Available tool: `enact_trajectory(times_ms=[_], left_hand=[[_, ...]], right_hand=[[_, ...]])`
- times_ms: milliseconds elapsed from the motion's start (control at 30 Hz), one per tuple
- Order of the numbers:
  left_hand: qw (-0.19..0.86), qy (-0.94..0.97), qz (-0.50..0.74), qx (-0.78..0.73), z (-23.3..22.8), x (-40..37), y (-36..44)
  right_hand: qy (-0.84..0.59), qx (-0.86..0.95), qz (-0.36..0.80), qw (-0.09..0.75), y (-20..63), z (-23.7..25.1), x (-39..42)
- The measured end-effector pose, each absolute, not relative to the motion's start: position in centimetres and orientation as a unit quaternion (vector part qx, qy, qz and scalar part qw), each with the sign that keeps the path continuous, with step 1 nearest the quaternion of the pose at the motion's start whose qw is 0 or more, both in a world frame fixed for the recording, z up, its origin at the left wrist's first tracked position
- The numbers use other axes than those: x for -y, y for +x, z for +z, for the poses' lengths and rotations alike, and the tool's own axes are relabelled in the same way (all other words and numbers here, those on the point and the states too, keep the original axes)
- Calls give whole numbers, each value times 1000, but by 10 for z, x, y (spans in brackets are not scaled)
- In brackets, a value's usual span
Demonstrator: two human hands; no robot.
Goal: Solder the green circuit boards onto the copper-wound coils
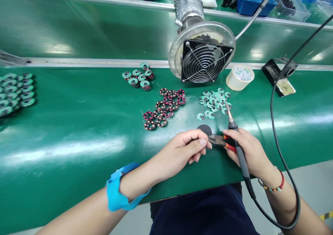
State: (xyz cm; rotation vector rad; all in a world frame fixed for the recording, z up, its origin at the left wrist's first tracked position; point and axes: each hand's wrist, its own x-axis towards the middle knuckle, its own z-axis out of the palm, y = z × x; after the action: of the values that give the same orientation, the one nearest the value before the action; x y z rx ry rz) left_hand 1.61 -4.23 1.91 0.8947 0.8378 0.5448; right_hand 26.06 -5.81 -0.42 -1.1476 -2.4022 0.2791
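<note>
My left hand [186, 147] is closed in a pinch at the tip of the cutting pliers [217, 140]; what its fingers hold, if anything, is too small or hidden to make out. In my right hand [248, 153] are both the red-handled pliers and a soldering iron [241, 157], whose tip points away from me. Just beyond the pliers a black disc [205, 128] lies on the table, partly covered by my left hand. Loose green ring-shaped circuit boards [214, 100] are heaped near the iron's tip. Copper-wound and red-wound coils [168, 112] stand in a group to the left of them.
A fume extractor fan [204, 63] hangs over the bench [78, 131]. Clear tape [239, 78] and a soldering iron stand [279, 73] are at the back right. Coils topped with boards [137, 78] stand at the back, more [15, 91] far left. The iron's cable [273, 113] loops around on the right.
</note>
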Motion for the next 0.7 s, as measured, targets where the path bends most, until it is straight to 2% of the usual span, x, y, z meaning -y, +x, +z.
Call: enact_trajectory(times_ms=[700], left_hand=[[779, 442, 216, -388, 23, 42, 16]], right_hand=[[-448, 860, 63, 234, 279, -6, 61]])
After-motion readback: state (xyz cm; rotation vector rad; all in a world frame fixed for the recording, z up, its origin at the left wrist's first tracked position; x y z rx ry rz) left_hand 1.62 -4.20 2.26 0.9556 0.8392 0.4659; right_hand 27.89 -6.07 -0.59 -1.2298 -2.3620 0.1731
